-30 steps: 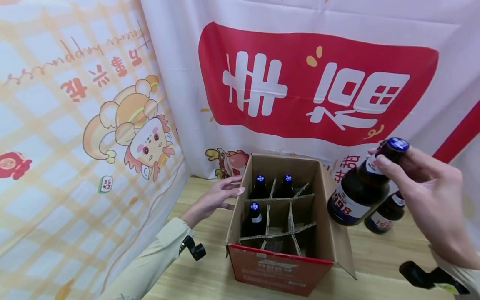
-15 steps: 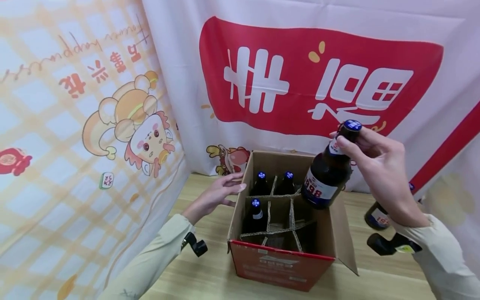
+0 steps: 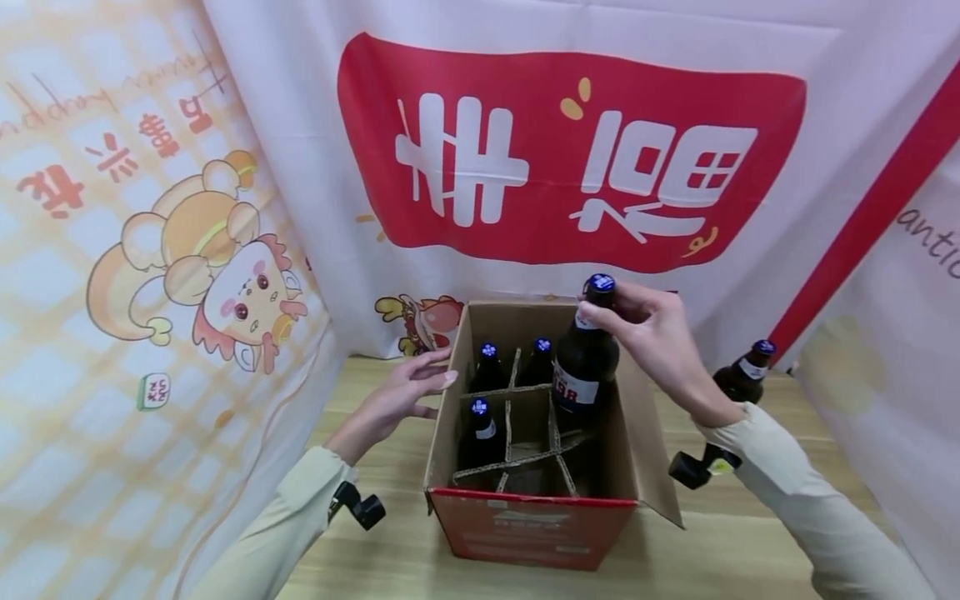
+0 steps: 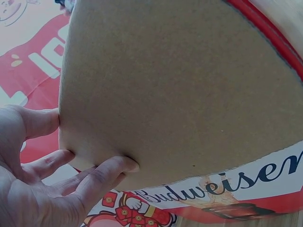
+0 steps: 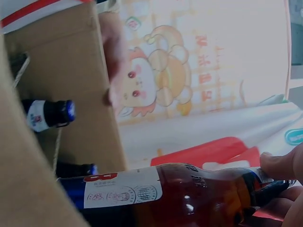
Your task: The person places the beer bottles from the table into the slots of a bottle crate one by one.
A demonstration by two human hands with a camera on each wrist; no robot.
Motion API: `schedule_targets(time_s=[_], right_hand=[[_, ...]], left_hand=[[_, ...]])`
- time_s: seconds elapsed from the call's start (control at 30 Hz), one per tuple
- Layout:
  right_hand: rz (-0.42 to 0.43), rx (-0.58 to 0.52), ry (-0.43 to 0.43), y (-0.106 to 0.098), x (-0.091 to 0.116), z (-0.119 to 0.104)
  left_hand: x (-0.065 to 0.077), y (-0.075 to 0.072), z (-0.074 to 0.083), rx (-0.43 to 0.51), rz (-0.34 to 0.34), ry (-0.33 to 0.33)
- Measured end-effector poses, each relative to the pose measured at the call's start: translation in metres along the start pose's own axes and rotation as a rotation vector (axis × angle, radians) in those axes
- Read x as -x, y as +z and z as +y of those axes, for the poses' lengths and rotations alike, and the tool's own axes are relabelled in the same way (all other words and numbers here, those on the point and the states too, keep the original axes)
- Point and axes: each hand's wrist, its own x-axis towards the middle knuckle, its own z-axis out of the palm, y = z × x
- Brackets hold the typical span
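My right hand [image 3: 667, 346] pinches a dark beer bottle [image 3: 587, 367] by its neck, upright over the back right compartment of a cardboard box [image 3: 525, 533]. The bottle's base is below the box's rim. In the right wrist view the bottle [image 5: 199, 194] shows a white label and amber glass, with the thumb on its neck. My left hand [image 3: 393, 404] rests against the box's left side, fingers fairly straight. In the left wrist view its fingertips press a brown cardboard panel [image 4: 175, 94]. Three capped bottles stand inside, including a front left one [image 3: 480, 433].
Cardboard dividers [image 3: 532, 458] split the box into compartments. A side flap [image 3: 652, 450] folds outward on the right. Another bottle [image 3: 742, 375] stands on the wooden table [image 3: 735, 533] at the right, partly behind the right forearm. Printed cloth [image 3: 300, 100] hangs behind and at the left.
My right hand has carried the bottle leftward from beside the box, then lowered it into the back right compartment's opening. The left hand keeps its place at the box's side.
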Motion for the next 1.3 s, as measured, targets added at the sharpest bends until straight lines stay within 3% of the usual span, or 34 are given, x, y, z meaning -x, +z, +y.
schedule_targets(time_s=[0.37,0.63,0.9,1.13,1.3], right_hand=[[-0.100,-0.004,0.010,0.032,-0.019,0.013],[-0.169,0.053,-0.044,0.035,-0.023,0.006],[-0.292,0.147,-0.061,0.023,-0.016,0.011],[-0.319,0.209,0.000,0.007,-0.018,0.015],[-0.373,0.270,-0.006,0.001,-0.023,0.017]], left_hand=[[0.025,-0.022,-0.002,-0.022,0.064,-0.009],[0.035,-0.026,-0.007,-0.005,0.078,-0.015],[0.022,-0.011,-0.006,-0.016,0.039,-0.010],[0.006,0.001,-0.001,-0.030,0.020,-0.008],[0.000,0.003,0.004,-0.036,0.001,-0.005]])
